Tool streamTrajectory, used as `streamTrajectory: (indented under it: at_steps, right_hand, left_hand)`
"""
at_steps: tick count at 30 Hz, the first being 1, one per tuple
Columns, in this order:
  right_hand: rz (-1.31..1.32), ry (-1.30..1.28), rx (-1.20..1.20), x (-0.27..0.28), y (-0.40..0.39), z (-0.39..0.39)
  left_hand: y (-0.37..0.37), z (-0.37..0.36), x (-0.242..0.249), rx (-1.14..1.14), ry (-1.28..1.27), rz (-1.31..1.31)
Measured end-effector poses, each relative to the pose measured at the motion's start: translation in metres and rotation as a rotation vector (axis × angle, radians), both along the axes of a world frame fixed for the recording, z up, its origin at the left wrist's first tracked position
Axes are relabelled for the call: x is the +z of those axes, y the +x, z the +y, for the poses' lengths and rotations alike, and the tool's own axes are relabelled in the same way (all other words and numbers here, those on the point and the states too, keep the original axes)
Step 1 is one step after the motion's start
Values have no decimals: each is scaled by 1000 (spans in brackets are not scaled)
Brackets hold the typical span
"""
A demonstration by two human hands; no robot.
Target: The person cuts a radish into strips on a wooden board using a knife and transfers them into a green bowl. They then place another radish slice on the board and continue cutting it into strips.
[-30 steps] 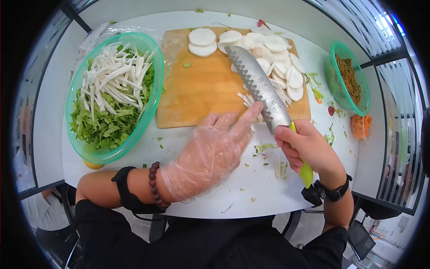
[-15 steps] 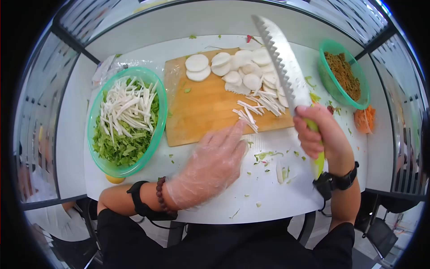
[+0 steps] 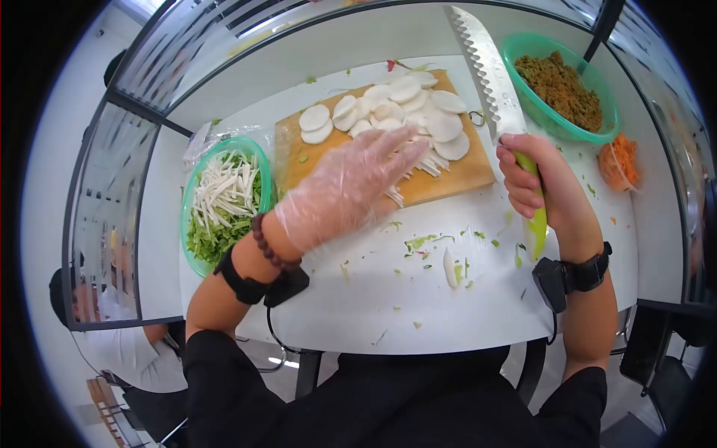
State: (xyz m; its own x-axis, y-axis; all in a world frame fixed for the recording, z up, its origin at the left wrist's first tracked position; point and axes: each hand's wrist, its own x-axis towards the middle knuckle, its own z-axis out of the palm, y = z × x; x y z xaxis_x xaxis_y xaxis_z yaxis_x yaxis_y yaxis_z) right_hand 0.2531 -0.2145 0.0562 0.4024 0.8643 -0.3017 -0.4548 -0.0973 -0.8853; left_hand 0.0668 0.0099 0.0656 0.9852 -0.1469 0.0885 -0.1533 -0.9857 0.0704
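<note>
My left hand [image 3: 347,187], in a clear plastic glove, reaches over the wooden cutting board [image 3: 299,170] with its fingers stretched toward the white slices. Under and beside its fingertips lie thin white strips [image 3: 429,163]. Round white slices [image 3: 403,89] overlap along the back of the board. My right hand [image 3: 541,179] is bare and wraps round the green handle of a large knife [image 3: 493,82]. Its wavy-edged blade points up and away, right of the board.
A green bowl [image 3: 267,160] of chopped greens and white strips stands left. Another green bowl [image 3: 523,93] with brown food is at the back right, beside a bag of orange shreds [image 3: 618,164]. Vegetable scraps [image 3: 426,243] lie in front. A person [image 3: 134,351] sits beyond the left partition.
My left hand has moved forward over the board, toward the slices and strips. The knife stays raised in my right hand. The view has shifted.
</note>
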Motion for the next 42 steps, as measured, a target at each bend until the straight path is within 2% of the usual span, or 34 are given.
streamTrajectory:
  at_steps: [2, 8, 11, 20, 26, 35, 41, 42]
  right_hand:
    - [25, -2, -9, 0, 3, -2]
    - [26, 34, -23, -6, 6, -1]
    - [10, 53, -12, -5, 4, -2]
    - [-9, 36, 20, -6, 1, -1]
    - [-4, 11, -3, -7, 1, 1]
    - [-22, 1, -12, -11, 1, 2]
    - [-16, 12, -27, -11, 1, 2]
    - [-11, 14, -29, -12, 1, 2]
  left_hand:
    - [10, 8, 2, -53, 60, -5]
    - [34, 7, 7, -157, -5, 265]
    - [36, 8, 4, -212, 54, 217]
    - [31, -5, 6, -104, 145, 249]
    - [38, -3, 9, -72, 53, 299]
    - [34, 5, 4, -86, -94, 227]
    - [35, 2, -9, -15, 7, 187]
    - [34, 2, -8, 3, -46, 178]
